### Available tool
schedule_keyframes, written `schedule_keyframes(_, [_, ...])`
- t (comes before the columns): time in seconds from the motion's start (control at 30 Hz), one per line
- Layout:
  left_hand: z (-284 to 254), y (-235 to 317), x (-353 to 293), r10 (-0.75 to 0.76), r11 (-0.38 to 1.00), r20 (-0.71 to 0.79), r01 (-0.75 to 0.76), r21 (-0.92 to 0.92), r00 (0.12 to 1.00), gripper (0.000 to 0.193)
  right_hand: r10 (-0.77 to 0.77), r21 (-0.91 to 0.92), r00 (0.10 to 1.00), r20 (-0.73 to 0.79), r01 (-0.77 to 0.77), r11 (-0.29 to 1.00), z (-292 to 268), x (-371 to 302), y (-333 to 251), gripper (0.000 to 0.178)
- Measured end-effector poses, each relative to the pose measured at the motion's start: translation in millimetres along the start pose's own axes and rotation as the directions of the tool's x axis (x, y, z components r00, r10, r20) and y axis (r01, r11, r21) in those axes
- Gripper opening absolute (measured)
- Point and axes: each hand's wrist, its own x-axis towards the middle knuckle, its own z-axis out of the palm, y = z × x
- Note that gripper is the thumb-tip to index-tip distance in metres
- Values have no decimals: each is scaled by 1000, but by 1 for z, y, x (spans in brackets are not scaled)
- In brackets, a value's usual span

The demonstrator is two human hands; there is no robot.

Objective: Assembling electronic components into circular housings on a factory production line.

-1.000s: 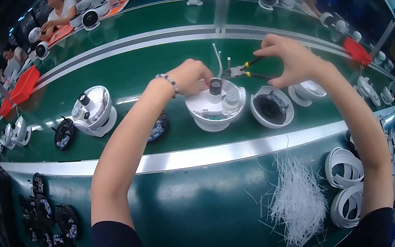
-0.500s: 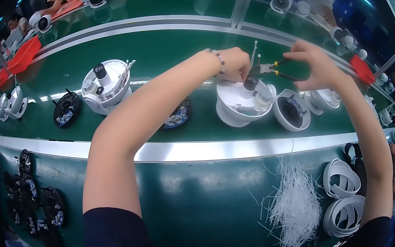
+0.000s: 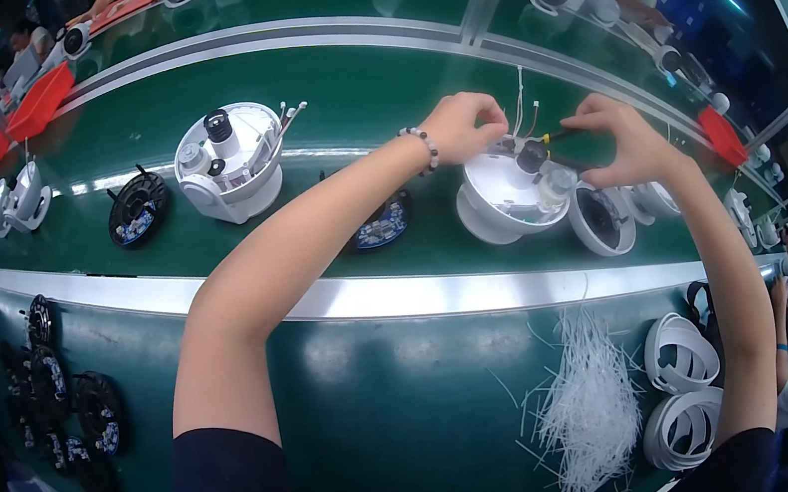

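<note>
A round white camera housing (image 3: 500, 213) with a black lens barrel sits in front of my hands, and thin white cables rise from its far side. My left hand (image 3: 466, 127), wearing a beaded bracelet, is at the housing's far rim with thumb and fingers pressed together. Anything in that pinch is too small to make out. My right hand (image 3: 629, 137) holds a pair of cutting pliers (image 3: 558, 158) with black and yellow handles. Their jaws reach toward the cables, close to my left fingertips. A white cover with a dark inside (image 3: 601, 217) stands right beside the housing.
Another white housing (image 3: 234, 183) and black circuit-board discs (image 3: 139, 209) are on the green belt to the left. A metal edge (image 3: 402, 299) separates it from the near bench, which bears cut plastic strips (image 3: 588, 410), white rings (image 3: 679, 352) and more black discs (image 3: 100, 413).
The housings and discs on the belt have shifted right. My left hand has turned from pointing down into the housing to a pinch at its far rim. The pliers' jaws have moved left.
</note>
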Motion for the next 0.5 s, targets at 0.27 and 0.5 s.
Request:
schedule_keyframes(0.27, [-6,20,-5,-30,999,-176,25,-35,984,16,125,3,991,44,-126,992,-12,-3,-16,49])
schedule_keyframes(0.5, [44,111,-87,167,934,-28,-167,-315,986,22,252,74,850,-462,-246,966,-67,-64,25,53])
